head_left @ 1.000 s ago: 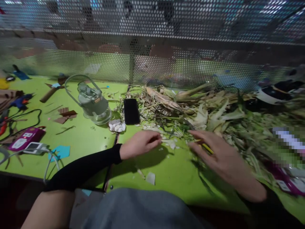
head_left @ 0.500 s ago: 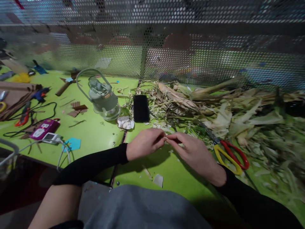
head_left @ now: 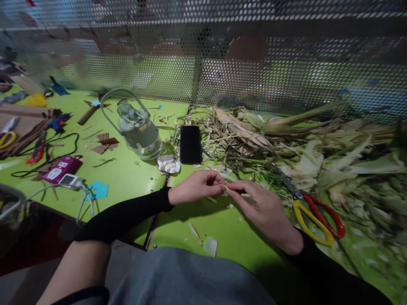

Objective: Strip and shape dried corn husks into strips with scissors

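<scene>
Fingertips meet over the green table (head_left: 171,224), where my left hand (head_left: 197,186) and my right hand (head_left: 263,212) both pinch one small pale piece (head_left: 226,188). It is too small to name and mostly covered by the fingers. Dry corn husks (head_left: 305,161) lie heaped just beyond and to the right of my hands. Scissors (head_left: 318,220) with one yellow and one red handle rest beside my right wrist, blades toward the husks. Below the hands, a pale scrap (head_left: 210,246) and a thin sliver (head_left: 195,234) lie on the tabletop.
A black phone (head_left: 190,145) lies beyond my left hand, near a crumpled white tissue (head_left: 168,164) and a green bottle (head_left: 140,133). Leftward are a purple power strip (head_left: 62,169), cables, a blue paper piece (head_left: 98,190) and cardboard. A perforated metal screen (head_left: 235,76) borders the back.
The view has shifted slightly, so the scissors and husks appear a little farther right. Both hands keep pinching the small pale piece, with only a slight change in finger position.
</scene>
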Tool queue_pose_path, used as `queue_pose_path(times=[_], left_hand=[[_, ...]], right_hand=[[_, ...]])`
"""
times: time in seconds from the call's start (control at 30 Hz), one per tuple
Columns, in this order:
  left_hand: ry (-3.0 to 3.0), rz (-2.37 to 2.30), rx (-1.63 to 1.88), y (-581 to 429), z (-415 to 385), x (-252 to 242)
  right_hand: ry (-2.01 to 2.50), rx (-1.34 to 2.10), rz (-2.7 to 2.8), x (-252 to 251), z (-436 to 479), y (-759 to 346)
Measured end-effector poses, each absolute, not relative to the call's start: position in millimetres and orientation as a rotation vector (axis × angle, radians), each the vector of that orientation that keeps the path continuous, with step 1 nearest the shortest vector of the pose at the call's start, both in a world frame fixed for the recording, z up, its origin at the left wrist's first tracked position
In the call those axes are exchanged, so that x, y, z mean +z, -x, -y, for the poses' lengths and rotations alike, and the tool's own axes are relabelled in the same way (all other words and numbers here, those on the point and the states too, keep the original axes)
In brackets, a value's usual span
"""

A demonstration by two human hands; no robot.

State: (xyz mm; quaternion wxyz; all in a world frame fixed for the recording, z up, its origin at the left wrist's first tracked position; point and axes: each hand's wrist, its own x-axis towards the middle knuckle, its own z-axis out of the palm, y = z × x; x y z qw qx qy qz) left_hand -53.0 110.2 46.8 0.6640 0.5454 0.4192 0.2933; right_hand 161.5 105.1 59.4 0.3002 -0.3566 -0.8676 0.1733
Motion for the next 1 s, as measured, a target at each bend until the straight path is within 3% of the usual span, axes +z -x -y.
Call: queue_pose_path(times=[0.33, 0.47, 0.73, 1.0], left_hand=[[-2.001, -1.156, 0.569, 52, -105, 55], [-2.063, -1.167, 0.585, 72, -115, 75], [-2.159, -1.518, 1.114, 127, -118, 142], [-2.166, -1.778, 1.014, 130, -85, 143]], right_hand=[[1.194, 0.978, 1.996, 58, -111, -163], [1.203, 0.952, 1.975, 63, -111, -166], [1.229, 0.750, 1.818, 84, -106, -175], [1.070, 0.682, 1.878, 87, -100, -173]])
